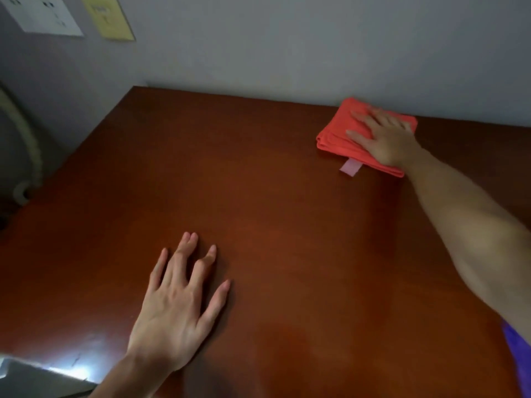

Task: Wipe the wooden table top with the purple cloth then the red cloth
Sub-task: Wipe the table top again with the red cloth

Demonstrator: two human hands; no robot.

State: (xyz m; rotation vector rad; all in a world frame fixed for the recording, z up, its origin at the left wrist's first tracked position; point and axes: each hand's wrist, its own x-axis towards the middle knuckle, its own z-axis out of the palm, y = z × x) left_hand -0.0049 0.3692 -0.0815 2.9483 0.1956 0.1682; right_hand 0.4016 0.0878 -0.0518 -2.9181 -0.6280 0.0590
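The right hand [386,139] lies flat with straight fingers on the folded red cloth [344,130], far back on the tabletop [273,196] near the gray wall [287,47]. The left hand [178,300] rests open and flat on the wood, near the front, holding nothing. A bit of the purple cloth [517,351] peeks out at the right edge, under the right arm.

The table top [258,196] is reddish-brown wood with a smooth, semi-gloss finish that catches soft light. The folded red cloth [339,133] looks soft, matt and finely napped, with 1 pale pink fabric tag [351,167]. The wall [287,38] behind is matt painted.
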